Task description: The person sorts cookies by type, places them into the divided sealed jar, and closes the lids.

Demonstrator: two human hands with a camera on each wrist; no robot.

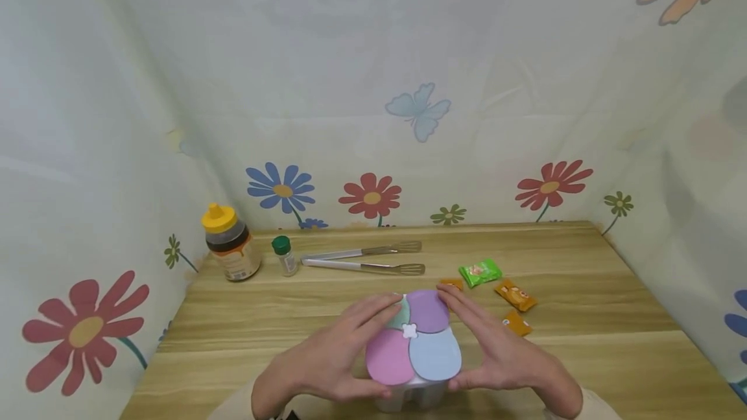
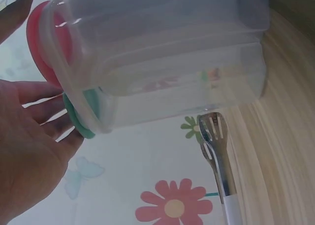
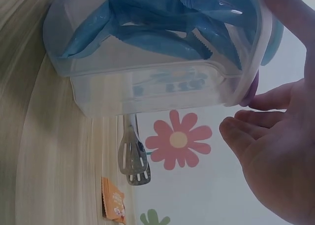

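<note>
A clear storage box (image 2: pixel 162 62) with four compartments stands upright on the table. Its flower-like top has pink (image 1: pixel 388 356), green, purple (image 1: pixel 428 310) and light blue (image 1: pixel 435 354) lids, all lying flat. My left hand (image 1: pixel 335 345) spans the left side, fingers fairly straight on the green lid (image 2: pixel 81 114), thumb near the pink lid's front edge. On the other side, my right hand (image 1: pixel 496 345) rests its fingertips along the purple lid's edge, thumb by the blue lid's near rim. Blue-wrapped packets (image 3: pixel 157 40) show through the wall beneath the blue lid.
Beyond the box lie metal tongs (image 1: pixel 362 258). A yellow-capped bottle (image 1: pixel 232 245) and a green-capped shaker (image 1: pixel 284 256) stand back left. To the right are a green snack packet (image 1: pixel 481 272) and several orange packets (image 1: pixel 516 295). Flower-printed cloth (image 1: pixel 327 83) surrounds the table.
</note>
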